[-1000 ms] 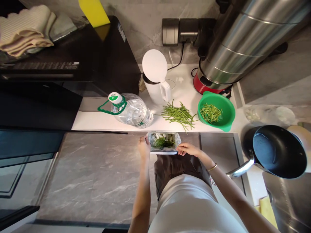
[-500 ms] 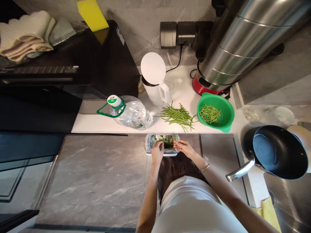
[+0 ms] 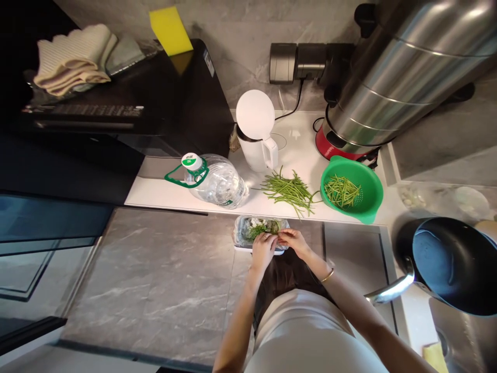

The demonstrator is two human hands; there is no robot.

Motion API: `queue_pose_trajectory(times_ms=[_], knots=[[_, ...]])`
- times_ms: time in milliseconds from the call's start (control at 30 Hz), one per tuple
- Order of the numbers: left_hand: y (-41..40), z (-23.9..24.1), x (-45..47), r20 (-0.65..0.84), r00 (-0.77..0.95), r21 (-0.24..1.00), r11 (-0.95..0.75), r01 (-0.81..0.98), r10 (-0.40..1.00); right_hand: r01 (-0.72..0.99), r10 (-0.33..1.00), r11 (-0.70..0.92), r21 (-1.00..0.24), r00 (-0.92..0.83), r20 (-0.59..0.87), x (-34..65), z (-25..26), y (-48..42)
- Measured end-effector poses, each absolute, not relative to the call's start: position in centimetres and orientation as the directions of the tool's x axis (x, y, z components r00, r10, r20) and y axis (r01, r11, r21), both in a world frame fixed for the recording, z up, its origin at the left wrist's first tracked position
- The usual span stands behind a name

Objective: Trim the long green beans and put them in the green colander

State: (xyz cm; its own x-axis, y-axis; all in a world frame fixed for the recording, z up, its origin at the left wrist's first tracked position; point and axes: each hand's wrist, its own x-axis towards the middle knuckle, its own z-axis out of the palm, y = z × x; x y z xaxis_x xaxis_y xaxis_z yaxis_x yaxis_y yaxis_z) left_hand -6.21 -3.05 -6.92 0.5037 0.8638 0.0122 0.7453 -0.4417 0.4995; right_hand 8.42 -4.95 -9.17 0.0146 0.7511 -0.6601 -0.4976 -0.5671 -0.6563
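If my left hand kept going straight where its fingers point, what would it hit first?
Your left hand is at the clear tray of greens, so that comes first; beyond it lie the loose green beans, though depth is unclear.

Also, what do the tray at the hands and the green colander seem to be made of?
Tray: probably white foam or thin plastic, judging by its matte, pale rim. The clear film over it looks like plastic wrap, since it glints and wrinkles. Green colander: most likely moulded plastic, with one even bright colour, a soft sheen and small holes.
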Motion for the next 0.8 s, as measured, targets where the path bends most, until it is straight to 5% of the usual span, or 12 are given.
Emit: queue_pose_trajectory(times_ms=[600, 800], knots=[[-2.7, -5.7, -6.3, 0.038, 0.58, 0.435, -0.536, 0.723, 0.814, -0.525, 0.726, -0.623, -0.58, -0.111, -0.679, 9.0, -8.4, -5.0], [-0.8, -7.0, -7.9, 0.042, 0.368, 0.437, -0.348, 0.829, 0.929, -0.361, 0.715, -0.693, -0.623, -0.234, -0.659, 9.1, -7.9, -5.2]])
